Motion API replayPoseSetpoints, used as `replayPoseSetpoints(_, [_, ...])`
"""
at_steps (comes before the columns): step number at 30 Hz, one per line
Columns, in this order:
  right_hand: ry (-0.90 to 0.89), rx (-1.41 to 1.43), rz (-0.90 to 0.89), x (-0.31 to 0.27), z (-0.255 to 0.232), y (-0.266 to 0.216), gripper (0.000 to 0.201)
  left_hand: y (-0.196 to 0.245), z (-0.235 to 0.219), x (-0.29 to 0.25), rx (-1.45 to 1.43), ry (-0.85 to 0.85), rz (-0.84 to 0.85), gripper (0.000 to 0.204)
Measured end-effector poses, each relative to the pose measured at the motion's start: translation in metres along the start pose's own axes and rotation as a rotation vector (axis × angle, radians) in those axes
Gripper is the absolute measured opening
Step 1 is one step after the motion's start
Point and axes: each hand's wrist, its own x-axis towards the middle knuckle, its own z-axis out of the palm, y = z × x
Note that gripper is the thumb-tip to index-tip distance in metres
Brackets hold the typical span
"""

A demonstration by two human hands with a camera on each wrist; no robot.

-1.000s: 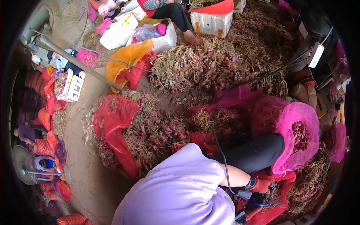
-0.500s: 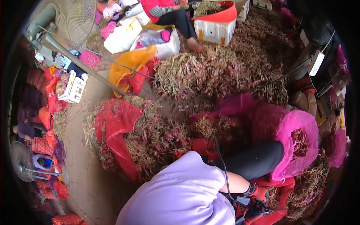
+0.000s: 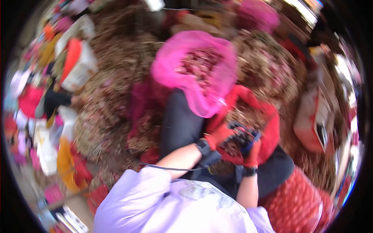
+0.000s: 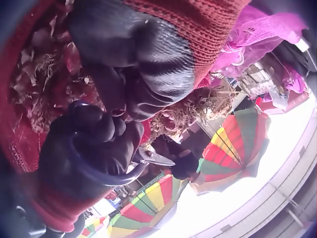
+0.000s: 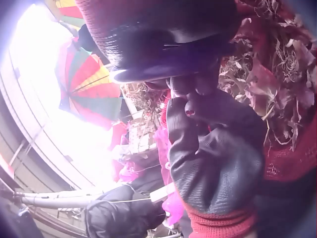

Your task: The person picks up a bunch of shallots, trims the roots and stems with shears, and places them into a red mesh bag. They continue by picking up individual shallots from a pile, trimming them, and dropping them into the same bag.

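Note:
Both hands wear red knit gloves with black coated palms and are close together over the lap. The left hand (image 3: 222, 136) pinches a shallot (image 4: 117, 112), of which only a small round end shows between the fingers. The right hand (image 3: 252, 152) holds scissors (image 4: 157, 157) with blue loop handles, the fingers curled around them and the short blades pointing out past the fist. Below the hands a red mesh sheet (image 3: 269, 134) lies across the lap, with dry skins and root trimmings (image 5: 277, 84) on it. Beyond the knee stands a pink mesh bag (image 3: 165, 64) with shallots (image 3: 200, 64) inside.
Heaps of dried shallot plants (image 3: 105, 112) lie to the left, and another heap (image 3: 268, 66) lies beyond the lap. A full red mesh sack (image 3: 293, 202) is at the lower right. A cable (image 3: 175, 169) runs across the left arm. Another person (image 3: 31, 99) sits at the far left.
The head view has swung toward the lap, so the hands and pink bag now appear nearer the middle. Both hands stay close together, with the scissors still in the right hand.

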Motion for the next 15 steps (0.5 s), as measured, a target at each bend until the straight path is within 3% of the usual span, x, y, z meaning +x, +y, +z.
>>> replayPoseSetpoints(1, [0.120, 0.384, 0.193, -0.004, 0.002, 0.010, 0.017, 0.000, 0.003, 0.003, -0.066, -0.033, -0.046, 0.023])
replayPoseSetpoints(4, [0.194, 0.953, 0.505, -0.009, -0.006, 0.006, 0.015, -0.003, 0.010, 0.007, -0.073, -0.028, -0.110, 0.023])
replayPoseSetpoints(6, [0.229, 1.123, 0.551, -0.014, -0.008, 0.013, 0.017, -0.006, 0.011, 0.009, -0.090, -0.044, -0.087, 0.027])
replayPoseSetpoints(10, [0.257, 1.096, 0.598, -0.020, -0.013, 0.014, 0.021, 0.004, 0.013, 0.005, -0.033, -0.067, -0.153, 0.030])
replayPoseSetpoints(12, [0.204, 1.075, 0.599, -0.021, -0.015, 0.013, 0.022, 0.001, 0.007, 0.006, 0.241, -0.037, -0.140, 0.028])
replayPoseSetpoints(15, [0.214, 0.801, 0.580, -0.021, -0.020, 0.002, 0.027, 0.004, 0.006, 0.003, 0.088, 0.067, -0.141, 0.025])
